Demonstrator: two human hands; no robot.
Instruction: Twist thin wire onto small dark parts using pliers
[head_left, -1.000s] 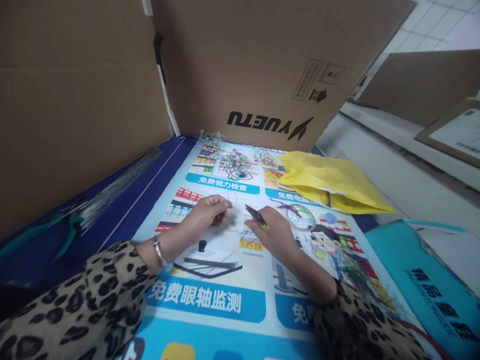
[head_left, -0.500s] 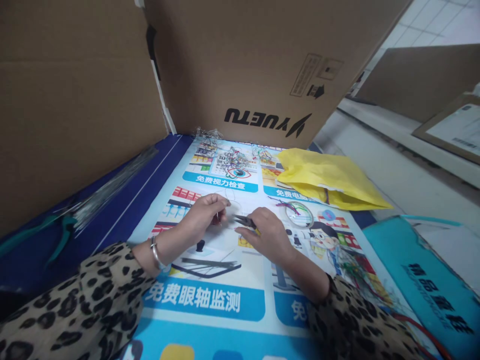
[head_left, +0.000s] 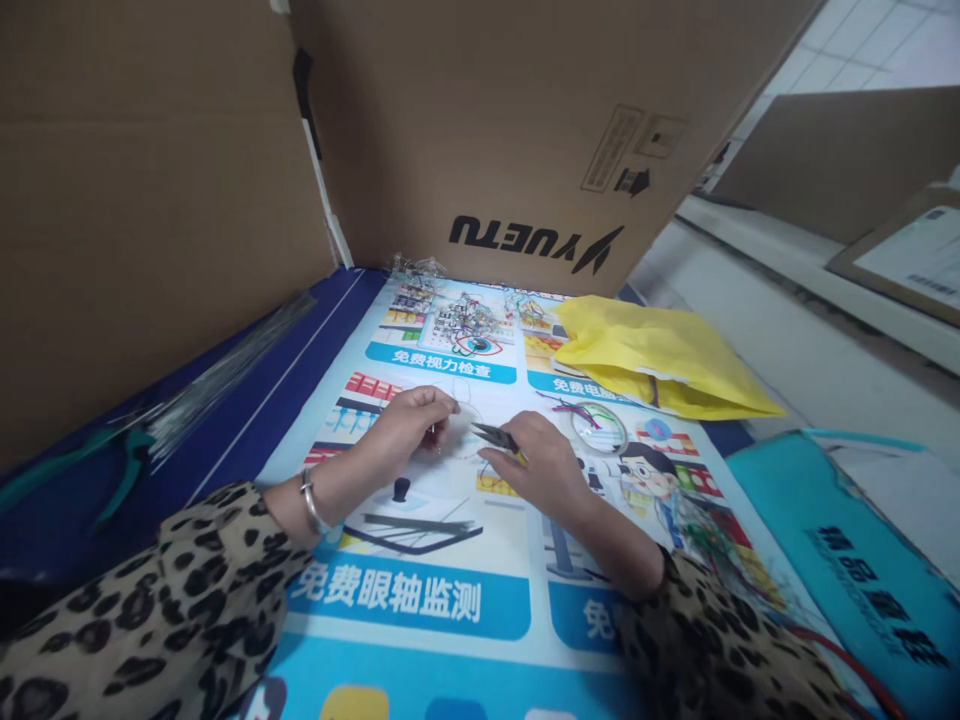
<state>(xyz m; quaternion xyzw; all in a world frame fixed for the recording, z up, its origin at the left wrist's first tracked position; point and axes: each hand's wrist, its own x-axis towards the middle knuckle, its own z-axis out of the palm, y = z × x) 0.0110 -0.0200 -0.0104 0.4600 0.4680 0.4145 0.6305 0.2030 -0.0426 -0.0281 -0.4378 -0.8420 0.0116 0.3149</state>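
Above the middle of a blue-and-white printed poster (head_left: 420, 665), the right hand (head_left: 544, 465) grips dark metal pliers (head_left: 495, 436); the left hand (head_left: 409, 430) pinches what may be fine wire (head_left: 470, 392). Tangled multicoloured wires (head_left: 469, 318) lie near the poster's far edge.

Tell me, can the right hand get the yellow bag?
Probably yes: the yellow bag lies farther out from the right hand, with nothing tall between them, though the pliers it holds might make grabbing awkward.
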